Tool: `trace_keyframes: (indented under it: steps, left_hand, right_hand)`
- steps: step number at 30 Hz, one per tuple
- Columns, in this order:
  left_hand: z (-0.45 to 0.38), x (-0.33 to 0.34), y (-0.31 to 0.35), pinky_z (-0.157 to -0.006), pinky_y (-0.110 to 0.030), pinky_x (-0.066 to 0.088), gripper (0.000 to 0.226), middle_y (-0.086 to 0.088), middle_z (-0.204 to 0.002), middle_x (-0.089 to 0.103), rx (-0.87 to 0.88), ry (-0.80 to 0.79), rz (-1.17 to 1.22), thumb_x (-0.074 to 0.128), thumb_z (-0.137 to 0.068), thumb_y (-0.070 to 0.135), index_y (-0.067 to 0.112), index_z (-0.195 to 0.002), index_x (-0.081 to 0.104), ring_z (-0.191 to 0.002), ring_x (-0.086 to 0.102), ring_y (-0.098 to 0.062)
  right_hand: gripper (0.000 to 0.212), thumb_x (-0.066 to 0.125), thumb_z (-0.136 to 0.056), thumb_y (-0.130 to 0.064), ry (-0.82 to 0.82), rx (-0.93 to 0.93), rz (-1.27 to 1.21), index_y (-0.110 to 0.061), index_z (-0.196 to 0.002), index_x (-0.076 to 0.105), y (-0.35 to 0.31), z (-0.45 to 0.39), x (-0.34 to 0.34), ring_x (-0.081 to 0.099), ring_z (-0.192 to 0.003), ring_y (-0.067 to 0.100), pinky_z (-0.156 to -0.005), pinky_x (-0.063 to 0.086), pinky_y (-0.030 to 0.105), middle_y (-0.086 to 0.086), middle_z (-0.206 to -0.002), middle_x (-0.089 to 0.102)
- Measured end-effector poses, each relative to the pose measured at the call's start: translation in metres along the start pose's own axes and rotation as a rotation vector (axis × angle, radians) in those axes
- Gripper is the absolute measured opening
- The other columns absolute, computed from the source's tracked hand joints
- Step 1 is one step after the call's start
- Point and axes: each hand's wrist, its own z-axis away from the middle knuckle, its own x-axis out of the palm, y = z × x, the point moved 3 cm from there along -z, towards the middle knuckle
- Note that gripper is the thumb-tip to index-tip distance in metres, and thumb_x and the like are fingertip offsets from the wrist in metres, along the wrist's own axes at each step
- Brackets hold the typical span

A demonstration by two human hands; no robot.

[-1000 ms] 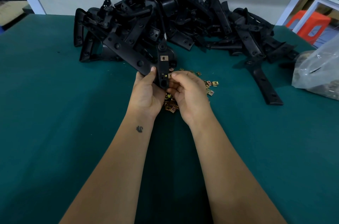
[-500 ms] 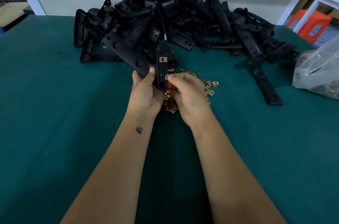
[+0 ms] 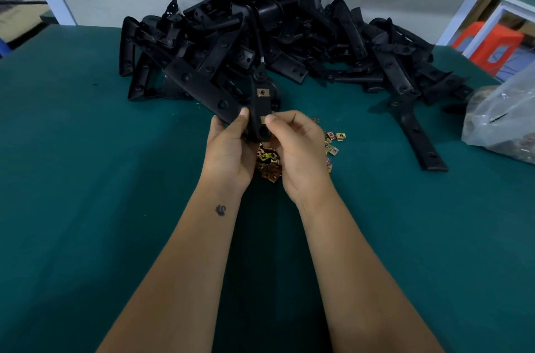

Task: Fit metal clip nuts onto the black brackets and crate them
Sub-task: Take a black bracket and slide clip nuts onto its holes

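Note:
My left hand [image 3: 228, 150] holds a black bracket [image 3: 260, 105] upright over the green table, gripping its lower end. One metal clip nut [image 3: 262, 92] sits fitted on the bracket's upper part. My right hand [image 3: 298, 150] pinches a second clip nut [image 3: 263, 119] against the bracket's right edge, thumb and forefinger closed on it. Under both hands lies a small heap of loose brass-coloured clip nuts [image 3: 270, 163], partly hidden by my palms.
A big pile of black brackets [image 3: 289, 43] fills the back of the green table [image 3: 86, 179]. One long bracket [image 3: 417, 132] lies apart at the right. A clear plastic bag [image 3: 503, 118] sits at the right edge. An orange stool [image 3: 489, 46] stands beyond the table.
The held bracket has risen slightly and my right thumb and forefinger have moved up its right edge, pressing a clip nut against it. The left hand's grip is unchanged.

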Motion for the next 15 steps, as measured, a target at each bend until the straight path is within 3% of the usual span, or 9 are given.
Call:
trace_keyframes:
  steps: [7, 10, 15]
  left_hand:
    - [-0.002, -0.004, 0.008, -0.068, -0.026, 0.058, 0.009, -0.004, -0.087, 0.075, 0.012, 0.025, 0.011, 0.057, -0.096, 0.003, 0.011, -0.095, 0.060, -0.078, 0.072, -0.014]
    - [-0.002, -0.004, 0.008, -0.064, -0.025, 0.057, 0.013, -0.001, -0.079, 0.075, 0.019, 0.018, -0.007, 0.056, -0.096, 0.001, 0.012, -0.090, 0.059, -0.066, 0.070, -0.010]
    - [-0.002, -0.004, 0.007, -0.069, -0.027, 0.058, 0.010, -0.003, -0.087, 0.076, 0.017, -0.002, -0.049, 0.058, -0.096, 0.003, 0.012, -0.093, 0.061, -0.079, 0.072, -0.014]
  right_hand:
    - [0.005, 0.072, -0.086, -0.017, 0.045, -0.188, 0.254, -0.021, -0.088, 0.071, -0.013, 0.001, -0.011, 0.066, -0.081, 0.009, -0.075, 0.053, 0.024, -0.005, -0.086, 0.072]
    - [0.015, 0.077, -0.082, -0.024, 0.089, -0.278, 0.445, -0.019, -0.093, 0.069, -0.012, 0.005, -0.010, 0.065, -0.081, 0.012, -0.073, 0.053, 0.023, -0.001, -0.092, 0.070]
    - [0.020, 0.075, -0.084, -0.027, 0.189, -0.498, 0.752, -0.014, -0.096, 0.067, -0.017, 0.011, -0.006, 0.056, -0.077, 0.008, -0.068, 0.051, 0.028, -0.005, -0.093, 0.060]
